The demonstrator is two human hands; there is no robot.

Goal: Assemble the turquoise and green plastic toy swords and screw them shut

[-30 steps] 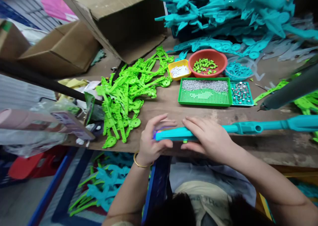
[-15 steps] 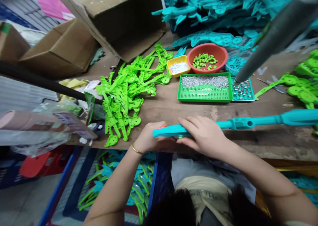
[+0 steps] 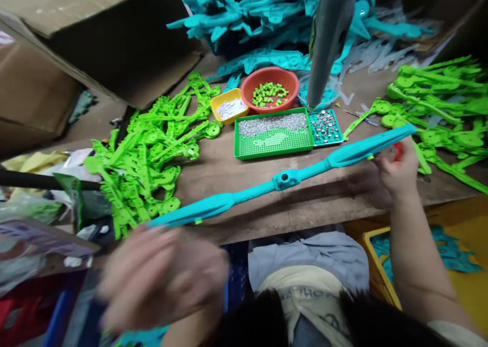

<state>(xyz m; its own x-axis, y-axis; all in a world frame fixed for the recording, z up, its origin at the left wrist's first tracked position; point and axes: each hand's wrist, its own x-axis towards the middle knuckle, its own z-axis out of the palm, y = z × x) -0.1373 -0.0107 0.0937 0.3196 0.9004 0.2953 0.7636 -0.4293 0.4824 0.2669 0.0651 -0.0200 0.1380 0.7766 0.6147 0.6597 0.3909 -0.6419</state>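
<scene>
A long teal plastic toy part (image 3: 286,179) stretches slantwise above the front of the table, its right end higher. It has two blade-shaped ends, a middle hub with a round hole, and small yellow-green bits along its lower edge. My right hand (image 3: 398,169) is closed around the right end from below, and something red shows by its fingers. Close to the left end is my left hand (image 3: 163,276), smeared by motion. Its fingers cannot be made out, nor whether it touches the part.
A green tray (image 3: 272,151) of tiny metal pieces and a teal tray (image 3: 326,128) of metal caps lie beyond. Behind are a red bowl (image 3: 247,90) and yellow dish (image 3: 216,111). A grey hanging tool (image 3: 326,47) hangs above. Green parts (image 3: 152,149) are heaped left and right.
The teal part has shifted left, so both ends now show. My right hand has gone from its left section to its right end. My left hand has come down and closer to the camera.
</scene>
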